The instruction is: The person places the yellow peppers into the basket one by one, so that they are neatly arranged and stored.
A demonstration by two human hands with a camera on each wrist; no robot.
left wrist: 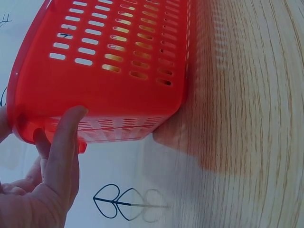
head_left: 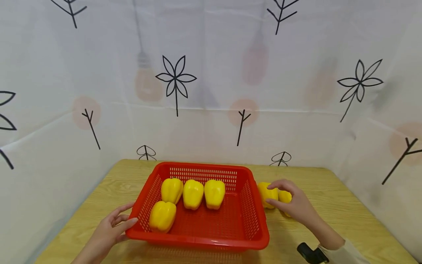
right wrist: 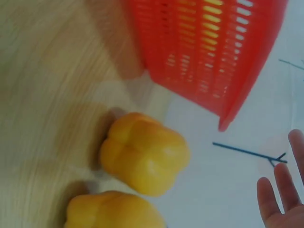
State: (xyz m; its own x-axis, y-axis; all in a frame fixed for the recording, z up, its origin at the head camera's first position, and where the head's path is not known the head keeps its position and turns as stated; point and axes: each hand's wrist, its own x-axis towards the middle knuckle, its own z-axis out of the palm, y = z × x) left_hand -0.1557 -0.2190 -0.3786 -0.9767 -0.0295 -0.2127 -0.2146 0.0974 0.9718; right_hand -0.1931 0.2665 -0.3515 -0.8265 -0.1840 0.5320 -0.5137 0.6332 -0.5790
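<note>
A red plastic basket with slotted walls stands on the table. Several yellow bell peppers lie inside, toward its left and back. My left hand grips the rim at the basket's left front corner, thumb and fingers on either side of the edge, as the left wrist view also shows. To the right of the basket, my right hand is held over two more yellow bell peppers, the nearer-to-basket pepper and the outer pepper. In the right wrist view its fingers are spread, apart from both peppers.
The wood-grain table extends to both sides of the basket. Behind it and at the sides hangs a pale cloth printed with plant drawings. A black device sits at my right wrist, by the light sleeve.
</note>
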